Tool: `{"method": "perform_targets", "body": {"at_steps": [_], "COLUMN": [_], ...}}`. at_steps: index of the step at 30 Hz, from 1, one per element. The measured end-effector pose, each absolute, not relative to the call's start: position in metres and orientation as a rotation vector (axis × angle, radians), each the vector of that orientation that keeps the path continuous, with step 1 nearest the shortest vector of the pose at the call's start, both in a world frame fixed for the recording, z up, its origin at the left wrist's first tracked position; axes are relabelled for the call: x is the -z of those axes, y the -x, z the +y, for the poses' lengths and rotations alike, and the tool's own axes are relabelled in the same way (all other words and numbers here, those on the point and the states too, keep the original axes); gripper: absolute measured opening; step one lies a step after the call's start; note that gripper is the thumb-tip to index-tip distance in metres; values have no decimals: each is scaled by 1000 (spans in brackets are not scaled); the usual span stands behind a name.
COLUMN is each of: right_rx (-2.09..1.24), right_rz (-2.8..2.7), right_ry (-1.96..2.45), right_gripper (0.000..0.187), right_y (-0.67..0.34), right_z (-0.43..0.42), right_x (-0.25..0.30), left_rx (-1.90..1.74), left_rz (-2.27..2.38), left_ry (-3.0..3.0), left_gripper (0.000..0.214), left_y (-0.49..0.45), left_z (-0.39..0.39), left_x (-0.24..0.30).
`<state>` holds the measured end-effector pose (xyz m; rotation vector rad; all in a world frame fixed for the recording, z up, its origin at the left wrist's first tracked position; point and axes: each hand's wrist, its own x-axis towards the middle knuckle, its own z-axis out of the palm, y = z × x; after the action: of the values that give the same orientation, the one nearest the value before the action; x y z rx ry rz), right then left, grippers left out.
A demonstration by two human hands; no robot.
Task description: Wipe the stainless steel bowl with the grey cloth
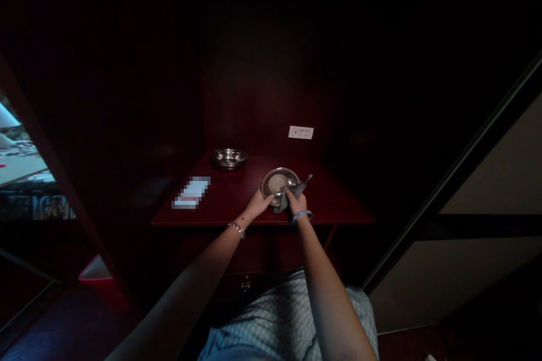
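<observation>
A shiny round metal bowl [277, 181] is tilted toward me above the front part of the dark red desk [237, 203]. My left hand [259, 203] grips its lower left rim, thumb on the inner side. In my right hand [297, 202] is a grey cloth [284, 201], pressed against the bowl's lower right side, with one end sticking out to the right. Farther back on the left, more metal bowls [229, 159], seemingly stacked, rest on the desk.
A pixelated pale rectangle [192, 192] lies at the desk's left. On the back wall is a white power socket [301, 132]. Dark side panels enclose the desk. A red bin [99, 279] stands on the floor at lower left, and a framed door panel [457, 192] is at right.
</observation>
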<state>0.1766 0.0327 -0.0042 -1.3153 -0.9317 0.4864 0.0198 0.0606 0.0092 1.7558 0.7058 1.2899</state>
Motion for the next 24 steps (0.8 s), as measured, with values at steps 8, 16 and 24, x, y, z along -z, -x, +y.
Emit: {"method": "perform_targets", "body": {"at_steps": [8,16,24], "right_rx": [-496,-494,-492], "right_rz": [-943,-950,-929], "right_ry": [1288,1276,1284], "right_gripper": [30,32,31], "right_y": [-175,-178,-178], "right_z": [30,33,32], "right_x": [1,4,4], "left_rx": [-1272,-1299,-1277], "left_rz": [719,675,727], "left_ry": [-1620,-1568,-1656], "left_gripper": [52,49,41], "left_y": [-20,-23,-22], "left_z": [63,63,61], "left_x": [-12,-12,-10]}}
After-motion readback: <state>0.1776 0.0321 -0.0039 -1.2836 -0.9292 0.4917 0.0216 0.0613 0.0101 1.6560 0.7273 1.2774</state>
